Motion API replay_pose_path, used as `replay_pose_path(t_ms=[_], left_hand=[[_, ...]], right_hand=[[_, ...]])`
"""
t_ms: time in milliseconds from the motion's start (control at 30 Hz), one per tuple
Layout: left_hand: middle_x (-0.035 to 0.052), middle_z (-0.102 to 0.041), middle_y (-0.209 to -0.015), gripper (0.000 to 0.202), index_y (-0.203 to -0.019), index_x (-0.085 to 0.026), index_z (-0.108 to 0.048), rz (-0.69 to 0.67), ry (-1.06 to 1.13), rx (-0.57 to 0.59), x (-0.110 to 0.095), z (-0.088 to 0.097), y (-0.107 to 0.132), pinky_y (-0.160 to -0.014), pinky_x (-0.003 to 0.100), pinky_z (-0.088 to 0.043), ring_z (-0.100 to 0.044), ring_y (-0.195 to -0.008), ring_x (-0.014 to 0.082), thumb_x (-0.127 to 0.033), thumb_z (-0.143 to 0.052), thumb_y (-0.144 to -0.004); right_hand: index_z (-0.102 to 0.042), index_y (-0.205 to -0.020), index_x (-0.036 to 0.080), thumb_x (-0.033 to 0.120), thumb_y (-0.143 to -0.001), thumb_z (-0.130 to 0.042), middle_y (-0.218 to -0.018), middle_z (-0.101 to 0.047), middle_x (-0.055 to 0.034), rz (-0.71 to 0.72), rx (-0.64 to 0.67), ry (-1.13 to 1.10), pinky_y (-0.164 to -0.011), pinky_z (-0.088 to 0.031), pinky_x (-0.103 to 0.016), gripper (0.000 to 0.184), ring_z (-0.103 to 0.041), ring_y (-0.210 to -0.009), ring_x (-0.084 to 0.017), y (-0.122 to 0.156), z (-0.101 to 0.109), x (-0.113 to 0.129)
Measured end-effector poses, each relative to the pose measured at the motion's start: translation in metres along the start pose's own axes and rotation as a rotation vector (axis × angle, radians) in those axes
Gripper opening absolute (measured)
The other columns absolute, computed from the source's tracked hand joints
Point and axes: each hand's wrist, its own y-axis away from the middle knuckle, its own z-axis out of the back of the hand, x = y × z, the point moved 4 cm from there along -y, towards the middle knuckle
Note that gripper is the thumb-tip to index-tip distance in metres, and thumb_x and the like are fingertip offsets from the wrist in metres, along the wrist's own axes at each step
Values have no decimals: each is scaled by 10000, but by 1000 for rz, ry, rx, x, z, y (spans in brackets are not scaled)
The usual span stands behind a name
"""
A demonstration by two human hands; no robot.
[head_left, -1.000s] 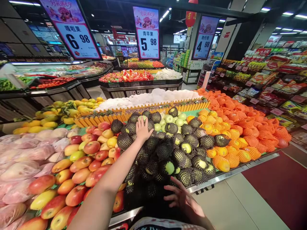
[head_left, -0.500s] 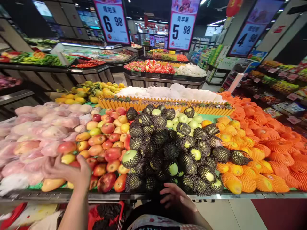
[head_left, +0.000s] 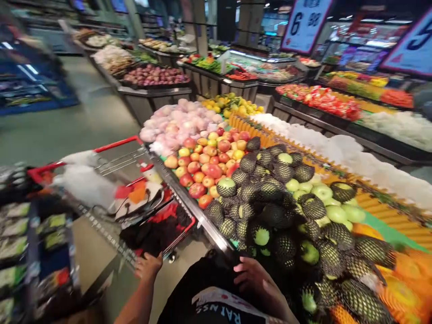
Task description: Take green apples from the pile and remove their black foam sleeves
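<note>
My left hand (head_left: 148,266) is over the near side of a shopping cart (head_left: 184,234), fingers loosely parted and nothing in them. Whether it touches the cart I cannot tell. Dark goods (head_left: 145,234) lie in the cart beside it. My right hand (head_left: 254,280) hovers at the metal front edge (head_left: 216,236) of the fruit stand, empty with its fingers apart. Close to it is a heap of green apples in black foam nets (head_left: 266,211). Red and yellow apples (head_left: 211,170) lie further left, and bare green apples (head_left: 322,192) behind the netted ones.
Pale wrapped fruits (head_left: 180,123) fill the stand's far left end. Orange-netted fruit (head_left: 410,274) is at the lower right. An orange slatted divider (head_left: 394,200) runs along the back. A packaged-goods shelf (head_left: 37,234) stands left of the cart, and floor (head_left: 101,99) shows beyond it.
The view has turned left, bringing the cart fully into sight. My left hand has moved from above the red apples to the cart's side. My right hand stays by the stand's edge.
</note>
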Motion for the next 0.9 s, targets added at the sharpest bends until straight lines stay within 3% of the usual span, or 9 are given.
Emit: replay_pose_path(t_ms=[100,200,300,400,500,600,767,900], left_hand=[[368,-340,-1533,707,-1394,41,-455,61,48,-11,41,-11,43,-1087,623,-382,-272,-1478,493,-443,-421,-880],[326,-252,-1596,733,-1486,16,-357,99,92,-38,70,-15,75,-1138,613,-327,-177,-1515,466,-407,-451,-895],[332,-258,-1586,709,-1479,27,-359,130,131,-61,88,-11,96,-1139,629,-315,-177,-1504,474,-382,-458,-908],[297,-334,-1556,664,-1464,22,-368,84,168,-64,94,-3,101,-1172,559,-315,-268,-1477,420,-338,-460,-914],[226,-414,-1525,631,-1488,-26,-326,-29,196,-42,87,0,87,-1207,440,-308,-354,-1455,310,-289,-438,-925],[198,-430,-1525,618,-1494,-52,-304,-118,198,0,71,-4,57,-1212,390,-302,-369,-1451,267,-273,-427,-930],[222,-458,-1510,583,-1443,-31,-391,-232,125,158,28,-15,-7,-1200,409,-300,-402,-1431,291,-225,-445,-896],[242,-513,-1458,508,-1291,-85,-572,-333,1,321,-13,-12,-47,-1080,507,-416,-458,-1381,385,-240,-522,-810]], right_hand=[[-584,-1396,267,645,-808,-690,-1355,-644,-136,-144,165,111,-932,-430,-447,707,-628,-1128,-319,8,0,-5],[-574,-1415,278,619,-856,-660,-1370,-638,-120,-261,324,214,-990,-393,-474,661,-604,-1170,-323,11,-4,-5],[-578,-1410,289,646,-870,-628,-1369,-644,-116,-320,400,256,-978,-398,-481,649,-603,-1161,-328,7,-12,-4],[-588,-1395,298,672,-856,-630,-1360,-651,-109,-346,442,275,-961,-412,-478,658,-612,-1137,-326,0,-20,-7],[-598,-1382,309,667,-847,-647,-1355,-655,-100,-375,444,273,-955,-414,-464,645,-615,-1132,-319,-7,-26,-14],[-589,-1394,284,631,-860,-652,-1347,-652,-114,-379,402,256,-965,-402,-462,639,-605,-1140,-316,-18,-31,-20],[-604,-1371,273,594,-852,-682,-1318,-649,-124,-311,272,224,-979,-402,-478,615,-609,-1122,-311,-50,-54,-23],[-591,-1375,275,587,-854,-682,-1313,-649,-121,-238,191,202,-1015,-388,-497,614,-608,-1148,-316,-81,-82,-28]])
